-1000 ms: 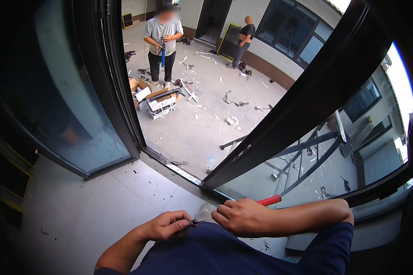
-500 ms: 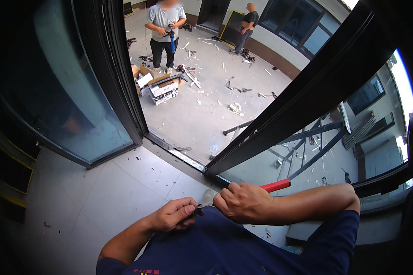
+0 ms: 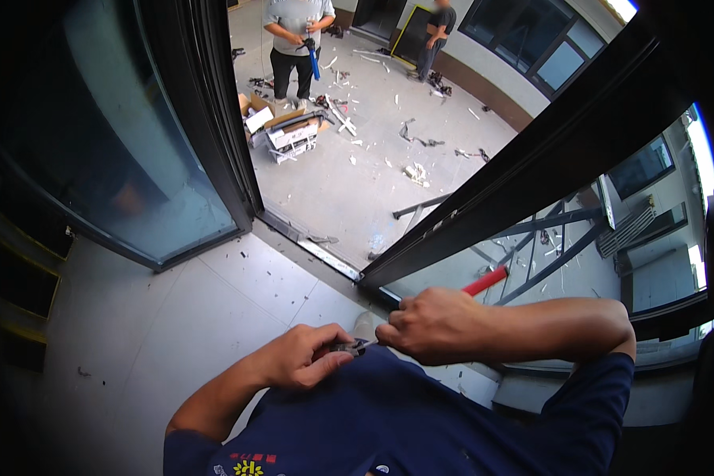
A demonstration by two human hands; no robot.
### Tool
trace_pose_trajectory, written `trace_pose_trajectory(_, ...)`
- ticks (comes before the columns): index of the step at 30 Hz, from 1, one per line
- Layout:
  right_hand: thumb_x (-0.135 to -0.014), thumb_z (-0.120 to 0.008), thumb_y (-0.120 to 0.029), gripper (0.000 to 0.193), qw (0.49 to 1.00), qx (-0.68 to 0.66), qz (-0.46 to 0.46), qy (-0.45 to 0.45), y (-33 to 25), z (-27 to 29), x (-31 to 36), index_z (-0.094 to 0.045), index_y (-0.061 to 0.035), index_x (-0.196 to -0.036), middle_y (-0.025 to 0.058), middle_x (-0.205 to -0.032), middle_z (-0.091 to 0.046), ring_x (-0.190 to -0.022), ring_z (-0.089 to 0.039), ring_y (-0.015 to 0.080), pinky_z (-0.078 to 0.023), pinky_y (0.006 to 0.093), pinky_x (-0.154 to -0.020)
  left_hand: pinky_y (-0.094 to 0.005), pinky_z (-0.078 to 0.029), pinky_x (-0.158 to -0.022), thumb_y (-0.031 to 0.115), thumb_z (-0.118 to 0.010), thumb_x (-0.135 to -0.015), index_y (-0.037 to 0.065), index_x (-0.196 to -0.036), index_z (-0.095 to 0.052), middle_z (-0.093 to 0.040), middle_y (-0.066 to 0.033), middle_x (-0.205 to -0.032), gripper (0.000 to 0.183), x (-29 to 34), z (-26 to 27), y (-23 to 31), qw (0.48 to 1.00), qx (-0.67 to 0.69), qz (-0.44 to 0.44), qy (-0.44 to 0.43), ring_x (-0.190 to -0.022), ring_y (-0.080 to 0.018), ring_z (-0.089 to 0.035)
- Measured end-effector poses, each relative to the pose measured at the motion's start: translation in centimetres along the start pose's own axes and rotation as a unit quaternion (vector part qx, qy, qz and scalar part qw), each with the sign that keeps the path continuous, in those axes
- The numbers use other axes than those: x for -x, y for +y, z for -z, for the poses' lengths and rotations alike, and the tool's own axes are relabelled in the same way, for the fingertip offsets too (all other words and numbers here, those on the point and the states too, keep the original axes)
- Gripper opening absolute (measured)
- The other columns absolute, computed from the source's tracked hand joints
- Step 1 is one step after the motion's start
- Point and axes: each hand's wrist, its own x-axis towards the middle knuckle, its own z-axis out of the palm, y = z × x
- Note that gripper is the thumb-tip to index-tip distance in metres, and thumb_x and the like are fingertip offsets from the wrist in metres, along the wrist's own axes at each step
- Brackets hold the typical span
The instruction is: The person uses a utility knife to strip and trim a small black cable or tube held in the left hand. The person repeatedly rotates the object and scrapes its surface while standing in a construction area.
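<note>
My right hand (image 3: 427,327) is closed round a tool with a red handle (image 3: 486,279). The handle's end sticks out behind my fist. A thin, light metal tip (image 3: 370,343) comes out on the other side and meets a small dark metal piece (image 3: 349,347). Thumb and fingers of my left hand (image 3: 309,355) pinch that piece in front of my dark blue shirt (image 3: 357,412). Its exact kind is too small to make out, and my grip hides most of the tool.
A dark-framed glass door (image 3: 163,226) stands at the left, a dark door post (image 3: 484,182) at the right. Beyond the sill (image 3: 325,258), scraps litter the ground round a carton (image 3: 292,143). Two people work there, one holding a blue tool (image 3: 314,63).
My left hand has turned and shows more of the small metal piece. The right fist has shifted slightly up and right with the tool. The view has tipped downward.
</note>
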Motion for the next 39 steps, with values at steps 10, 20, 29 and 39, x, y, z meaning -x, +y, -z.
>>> trace_pose_trajectory(10, -0.105, -0.071, -0.023, 0.016, 0.98, -0.038, -0.036, 0.192, 1.9, 0.5, 1.2, -0.067, -0.0113, -0.115, 0.0047, -0.079, -0.065, -0.069, -0.066, 0.0193, -0.048, 0.0343, -0.053, -0.0253, -0.045, -0.06, 0.029, -0.083, -0.097, -0.002, -0.117, -0.067, -0.065, -0.0012, -0.078, 0.04, 0.6, 1.7, -2.3, 0.988, 0.025, -0.12, 0.094, -0.063, -0.0077, -0.055)
trace_pose_trajectory(20, -0.109, -0.066, -0.027, 0.021, 0.952, -0.167, -0.121, 0.227, 2.1, 1.0, 0.0, -0.063, -0.0055, -0.109, 0.0113, -0.074, -0.066, -0.06, -0.065, 0.0293, -0.047, 0.0433, -0.052, -0.0269, -0.047, -0.063, 0.036, -0.073, -0.106, -0.006, -0.124, -0.066, -0.063, -0.005, -0.077, 0.046, 0.4, 3.3, -3.0, 0.971, 0.104, -0.178, 0.119, -0.065, -0.0109, -0.057)
trace_pose_trajectory(29, -0.105, -0.072, -0.028, 0.032, 0.865, -0.353, -0.202, 0.293, 6.5, -10.1, -2.5, -0.059, -0.0031, -0.09, 0.0231, -0.075, -0.064, -0.069, -0.063, 0.0502, -0.05, 0.0554, -0.062, -0.0264, -0.039, -0.062, 0.043, -0.069, -0.108, -0.006, -0.124, -0.066, -0.055, 0.0003, -0.076, 0.051, 0.5, 4.1, -6.9, 0.966, 0.111, -0.107, 0.209, -0.065, -0.0095, -0.045)
trace_pose_trajectory(39, -0.103, -0.077, -0.034, 0.043, 0.751, -0.516, -0.322, 0.257, 13.7, -18.3, -8.3, -0.063, 0.0004, -0.081, 0.024, -0.069, -0.063, -0.065, -0.063, 0.0431, -0.05, 0.0474, -0.062, -0.0243, -0.037, -0.063, 0.024, -0.069, -0.109, 0.002, -0.109, -0.073, -0.057, 0.0043, -0.077, 0.022, -6.8, 14.2, -8.5, 0.961, 0.058, -0.035, 0.268, -0.068, -0.0038, -0.045)
